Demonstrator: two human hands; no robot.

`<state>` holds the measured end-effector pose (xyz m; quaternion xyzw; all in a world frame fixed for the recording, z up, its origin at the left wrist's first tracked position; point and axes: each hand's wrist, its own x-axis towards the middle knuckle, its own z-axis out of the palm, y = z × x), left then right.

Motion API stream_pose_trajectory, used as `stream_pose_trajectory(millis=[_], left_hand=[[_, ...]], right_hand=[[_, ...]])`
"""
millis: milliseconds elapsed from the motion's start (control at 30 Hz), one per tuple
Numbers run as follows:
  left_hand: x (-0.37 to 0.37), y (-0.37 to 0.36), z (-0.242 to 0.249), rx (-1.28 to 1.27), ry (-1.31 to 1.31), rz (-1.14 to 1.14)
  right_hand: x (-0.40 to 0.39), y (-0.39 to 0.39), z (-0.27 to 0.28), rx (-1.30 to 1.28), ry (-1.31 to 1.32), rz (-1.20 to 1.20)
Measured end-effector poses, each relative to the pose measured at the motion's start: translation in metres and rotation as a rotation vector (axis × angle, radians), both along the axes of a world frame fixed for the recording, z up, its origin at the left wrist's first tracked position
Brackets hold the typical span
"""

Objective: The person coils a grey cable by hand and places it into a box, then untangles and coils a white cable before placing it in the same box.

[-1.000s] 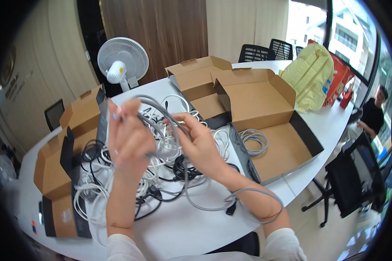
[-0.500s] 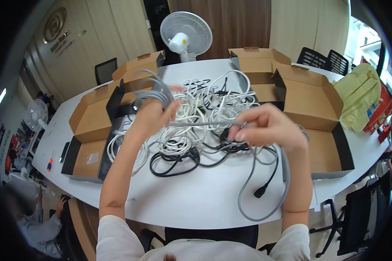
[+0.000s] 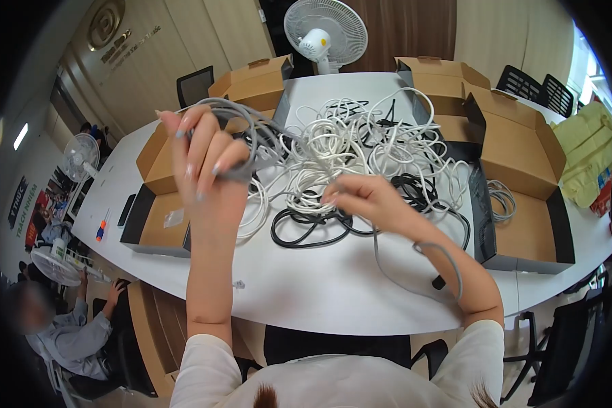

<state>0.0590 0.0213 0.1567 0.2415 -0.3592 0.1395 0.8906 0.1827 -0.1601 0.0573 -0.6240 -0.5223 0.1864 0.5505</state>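
My left hand [image 3: 209, 153] is raised over the left side of the table, palm turned up, its fingers curled around loops of grey cable [image 3: 260, 122]. In front of the pile, my right hand [image 3: 366, 202] pinches a stretch of the same grey cable. A slack length of it hangs below the right hand and loops past the wrist. Behind both hands lies a tangled heap of white cables [image 3: 330, 139]. Black cables [image 3: 299, 239] are mixed in and lie along the heap's near edge. A black plug [image 3: 440, 281] rests near my right forearm.
Open cardboard boxes stand left [image 3: 158, 221] and right [image 3: 527, 234]; the right one contains a coiled grey cable [image 3: 502, 202]. A screwdriver [image 3: 102, 228] and a phone-like dark object [image 3: 126, 210] lie far left. A white fan [image 3: 325, 34] stands behind the table. A person [image 3: 75, 336] sits lower left.
My left hand has turned palm up with the grey loops still in it. My right hand has moved left, closer to the heap. The view has shifted slightly.
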Motion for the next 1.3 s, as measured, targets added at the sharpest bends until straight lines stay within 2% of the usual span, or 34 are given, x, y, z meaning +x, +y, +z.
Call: stream_pose_trajectory(millis=[100, 200, 267, 333, 367, 467, 500, 567, 600, 633, 667, 733, 767, 867, 900, 933, 1000, 1100, 1133, 1167, 1233, 1300], left_hand=[[0.004, 0.003, -0.001, -0.159, 0.062, 0.216], [0.027, 0.003, -0.022, 0.278, 0.018, 1.041], [0.035, 0.014, -0.042, 0.603, 0.015, 1.300], [0.032, 0.034, -0.066, 1.136, 0.050, 1.436], [0.027, 0.041, -0.070, 1.415, 0.061, 1.479], [0.004, 0.036, -0.078, 1.672, 0.390, 1.132], [0.006, 0.042, -0.088, 1.861, -0.157, 1.443], [-0.007, 0.036, -0.090, 1.667, 0.208, 0.892], [-0.015, 0.030, -0.085, 1.597, 0.296, 0.699], [-0.023, 0.020, -0.076, 1.513, 0.397, 0.516], [-0.031, 0.010, -0.067, 1.429, 0.506, 0.354], [-0.040, -0.004, -0.061, 1.452, 0.498, 0.255], [-0.041, 0.001, -0.056, 1.369, 0.477, 0.062], [-0.024, 0.010, -0.071, 0.747, 0.347, -0.245], [-0.021, 0.008, -0.070, 0.587, 0.338, -0.280], [-0.018, 0.008, -0.067, 0.520, 0.422, -0.191], [-0.013, 0.014, -0.061, 0.382, 0.586, -0.009], [-0.003, 0.031, -0.062, 0.276, 0.652, 0.135], [-0.001, 0.039, -0.064, 0.248, 0.669, 0.189], [0.001, 0.052, -0.067, 0.179, 0.625, 0.115], [-0.002, 0.065, -0.067, -0.032, 0.523, -0.069], [-0.006, 0.069, -0.062, -0.214, 0.380, -0.256]], right_hand=[[-0.037, 0.015, -0.014, -0.045, -0.371, 0.001], [-0.060, 0.018, -0.026, -0.094, -0.675, -0.011], [-0.062, 0.018, -0.026, -0.092, -0.826, -0.015], [-0.057, 0.011, -0.013, -0.044, -0.916, -0.033], [-0.057, 0.004, -0.004, -0.172, -0.964, -0.096], [-0.047, -0.014, 0.024, -0.129, -0.985, -0.151], [-0.045, -0.016, 0.025, -0.036, -1.011, -0.166], [-0.043, -0.018, 0.030, 0.135, -1.045, -0.247], [-0.041, -0.019, 0.034, 0.221, -1.065, -0.288], [-0.040, -0.024, 0.043, 0.170, -1.023, -0.301], [-0.038, -0.027, 0.045, 0.186, -0.974, -0.281], [-0.035, -0.031, 0.048, 0.217, -0.876, -0.234], [-0.035, -0.032, 0.050, 0.232, -0.785, -0.139], [-0.042, -0.039, 0.068, 0.017, 0.229, 0.192], [-0.036, -0.039, 0.066, 0.091, 0.352, 0.281], [-0.026, -0.039, 0.067, 0.075, 0.357, 0.318], [-0.020, -0.051, 0.077, 0.152, 0.540, 0.339], [0.001, -0.071, 0.083, 0.321, 0.577, 0.404], [0.002, -0.077, 0.088, 0.337, 0.599, 0.319], [0.014, -0.082, 0.087, 0.377, 0.615, 0.343], [0.029, -0.086, 0.084, 0.351, 0.495, 0.170], [0.036, -0.084, 0.078, 0.213, 0.217, -0.217]])
